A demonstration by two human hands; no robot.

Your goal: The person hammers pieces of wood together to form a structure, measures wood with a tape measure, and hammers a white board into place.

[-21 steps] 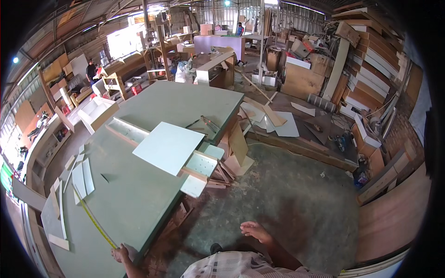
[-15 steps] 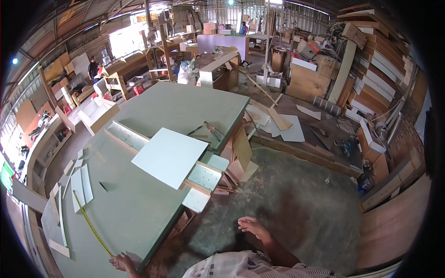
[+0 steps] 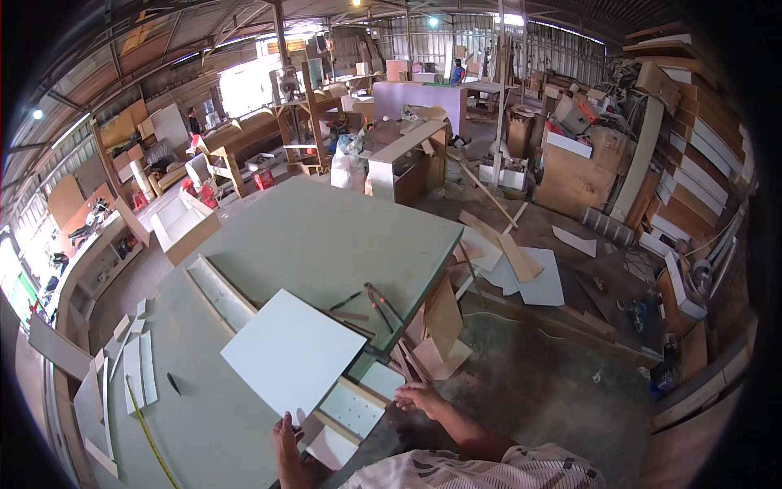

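Note:
A white square panel [image 3: 295, 350] lies across a long, shallow wooden frame with a pale inner face [image 3: 354, 406] dotted with small holes. The frame's near end juts past the edge of the green worktable [image 3: 342, 216]. My left hand [image 3: 287, 440] is at the panel's near corner, thumb and fingers apart, beside a white end piece [image 3: 332, 447]. My right hand [image 3: 419, 399] is at the frame's right side, by the corner of another white piece [image 3: 380, 379]. Its fingers are bent together; whether they grip anything is hard to see.
Pincers [image 3: 381, 306] and a dark pointed tool [image 3: 346, 300] lie beyond the panel. A yellow tape measure [image 3: 147, 432] stretches along the table's left, near white strips [image 3: 140, 371] and a small dark object [image 3: 173, 382]. Wood offcuts [image 3: 521, 259] lie right of the table.
My left hand has left the tape measure's end and come right to the panel's near corner. My right hand has moved to the frame's right side. The view has shifted.

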